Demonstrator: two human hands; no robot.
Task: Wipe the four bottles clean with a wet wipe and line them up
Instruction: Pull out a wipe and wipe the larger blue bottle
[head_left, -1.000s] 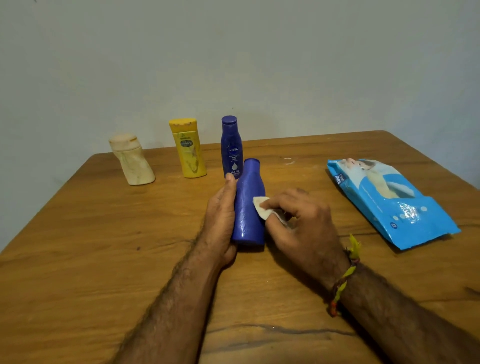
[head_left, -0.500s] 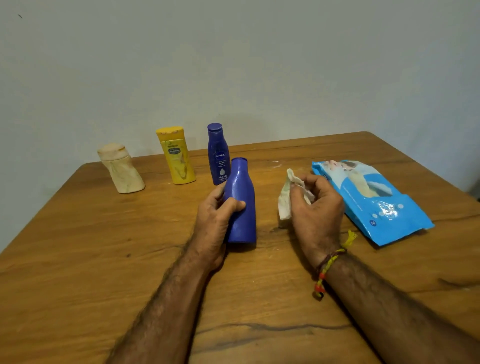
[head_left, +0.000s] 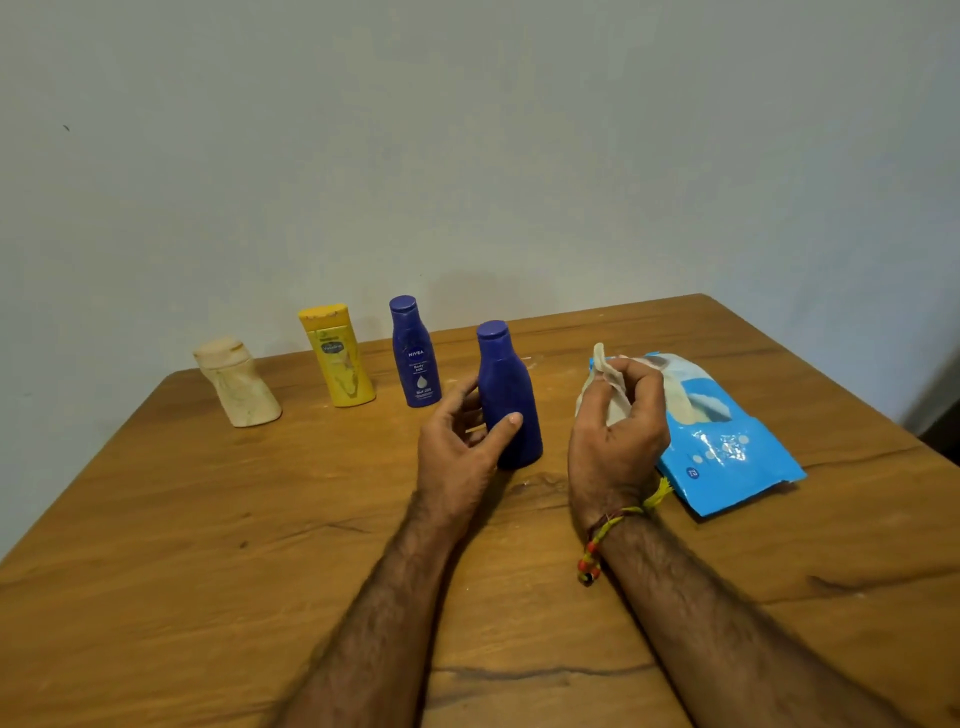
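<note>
Three bottles stand in a row near the table's far edge: a cream bottle (head_left: 238, 388) at the left, a yellow bottle (head_left: 338, 356) and a labelled blue bottle (head_left: 414, 353). To their right a plain blue bottle (head_left: 506, 397) stands upright, a little nearer to me. My left hand (head_left: 460, 454) holds it low down, thumb across its front and fingers behind. My right hand (head_left: 618, 431) is raised just right of it and grips a crumpled white wet wipe (head_left: 605, 382), apart from the bottle.
A blue pack of wet wipes (head_left: 727, 441) lies flat at the right, partly behind my right hand. The wooden table (head_left: 260, 545) ends against a pale wall behind the bottles. The table's right edge runs diagonally past the pack.
My left hand has carried the plain blue bottle away from me and stood it to the right of the row. My right hand lifted the wipe off the bottle.
</note>
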